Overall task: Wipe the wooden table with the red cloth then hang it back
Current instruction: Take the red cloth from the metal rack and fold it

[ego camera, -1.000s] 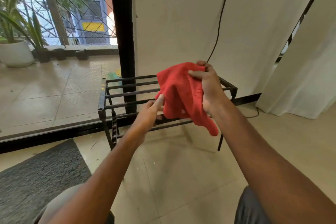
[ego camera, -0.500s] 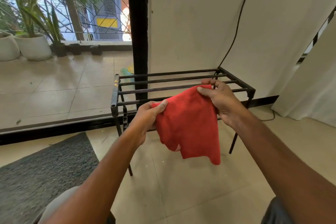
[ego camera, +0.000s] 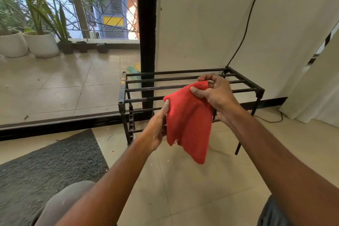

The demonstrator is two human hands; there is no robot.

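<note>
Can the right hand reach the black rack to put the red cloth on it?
Probably yes. The right hand, gripping the cloth, looks to be just over the top bars of the rack, with nothing seen between them.

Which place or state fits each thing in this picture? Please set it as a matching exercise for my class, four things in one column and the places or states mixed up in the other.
Column A
1. red cloth
2. metal rack
3. grey mat
4. white pots

Column B
a. stands by the wall
b. outside, behind the glass
c. held up by the left hand and the right hand
d. lies flat on the floor, lower left

Pairs: 1-c, 2-a, 3-d, 4-b
</note>
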